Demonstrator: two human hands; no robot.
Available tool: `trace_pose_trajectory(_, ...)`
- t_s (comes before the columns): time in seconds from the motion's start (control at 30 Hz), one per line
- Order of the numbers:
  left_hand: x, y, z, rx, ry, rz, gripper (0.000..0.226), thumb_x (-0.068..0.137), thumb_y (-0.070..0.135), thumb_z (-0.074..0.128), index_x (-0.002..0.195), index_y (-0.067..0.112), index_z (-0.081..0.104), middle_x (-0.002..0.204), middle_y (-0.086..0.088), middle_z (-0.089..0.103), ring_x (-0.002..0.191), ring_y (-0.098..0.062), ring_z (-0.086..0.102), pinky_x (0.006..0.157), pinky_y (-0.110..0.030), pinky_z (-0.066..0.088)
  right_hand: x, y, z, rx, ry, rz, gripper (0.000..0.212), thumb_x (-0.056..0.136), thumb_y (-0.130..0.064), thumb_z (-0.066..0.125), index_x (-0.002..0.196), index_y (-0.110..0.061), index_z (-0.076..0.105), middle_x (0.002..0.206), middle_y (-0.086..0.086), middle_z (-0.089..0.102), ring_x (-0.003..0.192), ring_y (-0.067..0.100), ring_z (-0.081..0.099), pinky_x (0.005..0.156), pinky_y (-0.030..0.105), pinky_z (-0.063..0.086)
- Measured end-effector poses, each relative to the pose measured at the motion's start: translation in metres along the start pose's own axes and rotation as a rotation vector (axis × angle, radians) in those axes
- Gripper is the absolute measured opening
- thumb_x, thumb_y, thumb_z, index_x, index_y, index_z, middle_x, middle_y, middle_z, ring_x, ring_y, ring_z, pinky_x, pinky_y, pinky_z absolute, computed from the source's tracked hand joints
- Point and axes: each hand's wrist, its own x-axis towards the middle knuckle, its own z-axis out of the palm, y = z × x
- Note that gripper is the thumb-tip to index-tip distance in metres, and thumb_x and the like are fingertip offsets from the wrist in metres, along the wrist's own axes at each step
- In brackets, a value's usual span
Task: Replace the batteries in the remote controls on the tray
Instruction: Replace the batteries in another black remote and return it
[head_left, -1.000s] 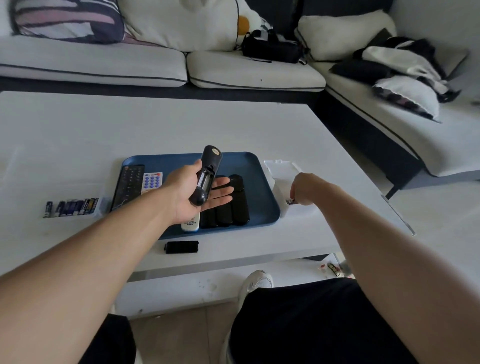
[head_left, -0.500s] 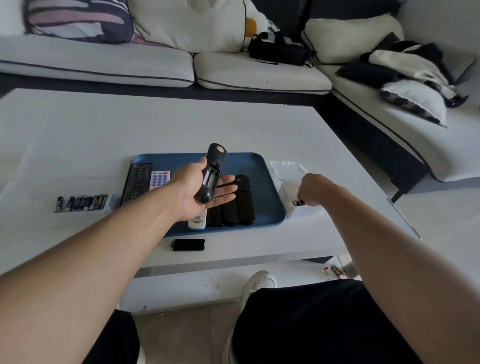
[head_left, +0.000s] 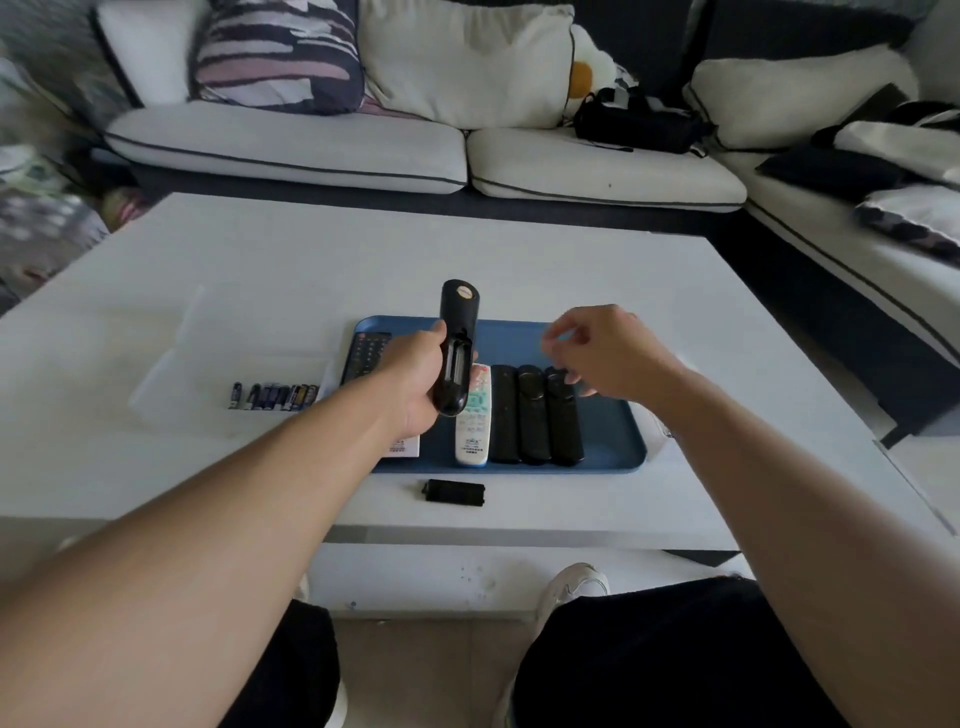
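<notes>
My left hand (head_left: 415, 384) grips a black remote (head_left: 457, 332) above the blue tray (head_left: 608, 441), its back turned up and the battery bay open. My right hand (head_left: 608, 353) hovers over the right side of the tray with fingers curled. A small dark battery end (head_left: 586, 389) shows under them. On the tray lie a white remote (head_left: 474, 421), three slim black remotes (head_left: 532, 415) and a wide black remote (head_left: 366, 353). The black battery cover (head_left: 454, 491) lies on the table in front of the tray.
A row of several batteries (head_left: 275, 397) lies left of the tray on the white table (head_left: 519, 260). My right forearm hides most of a white container (head_left: 662, 428) right of the tray. Sofas with cushions and a black bag (head_left: 639, 124) stand behind and to the right.
My right hand left the white container and moved left, above the tray, toward the held remote. My left hand turned the remote more upright. The camera view shifted left.
</notes>
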Motion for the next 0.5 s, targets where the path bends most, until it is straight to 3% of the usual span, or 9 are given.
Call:
trace_pose_trajectory(0.07,0.002,0.001,-0.009,0.011,0.012,0.027,0.038,0.107,0.037,0.043,0.113,0.005,0.062,0.089,-0.01,0.07,0.073,-0.02,0.065,0.075,-0.033,0.053,-0.009,-0.02,0.017,0.15,-0.217,-0.01,0.019,0.088,-0.033,0.074,0.099,-0.018,0.069,0.084,0.005,0.073,0.076,0.023,0.073,0.065,0.039,0.064)
trace_pose_trajectory(0.17,0.001,0.001,-0.022,-0.007,0.03,0.041,0.031,0.107,0.032,0.045,0.106,0.005,0.06,0.093,-0.014,0.071,0.081,-0.026,0.068,0.089,-0.04,0.055,-0.014,-0.039,0.041,-0.01,-0.363,-0.183,0.041,0.073,-0.047,0.085,0.101,-0.03,0.062,0.085,-0.008,0.072,0.074,0.011,0.07,0.064,0.03,0.059)
trace_pose_trajectory(0.23,-0.001,0.0,-0.031,0.01,0.057,0.051,0.025,0.107,0.025,0.048,0.108,0.003,0.06,0.097,-0.017,0.072,0.086,-0.03,0.07,0.09,-0.043,0.057,-0.017,-0.048,0.051,-0.162,-0.35,-0.298,0.046,0.068,-0.052,0.086,0.101,-0.036,0.058,0.086,-0.015,0.069,0.074,0.001,0.063,0.064,0.022,0.048)
trace_pose_trajectory(0.37,-0.006,0.0,-0.043,0.024,0.056,0.009,0.023,0.107,0.016,0.045,0.11,-0.001,0.06,0.092,-0.019,0.071,0.083,-0.03,0.071,0.075,-0.041,0.06,-0.024,-0.066,0.06,-0.35,-0.27,-0.405,0.038,0.073,-0.056,0.08,0.103,-0.042,0.061,0.085,-0.018,0.067,0.08,0.004,0.061,0.071,0.031,0.052)
trace_pose_trajectory(0.5,-0.004,0.0,-0.048,0.052,0.034,-0.044,0.02,0.107,0.014,0.045,0.102,0.001,0.06,0.09,-0.018,0.07,0.071,-0.025,0.072,0.064,-0.038,0.059,-0.028,-0.071,0.06,-0.483,-0.194,-0.412,0.039,0.076,-0.062,0.075,0.11,-0.045,0.066,0.089,-0.021,0.068,0.087,0.007,0.061,0.066,0.028,0.044)
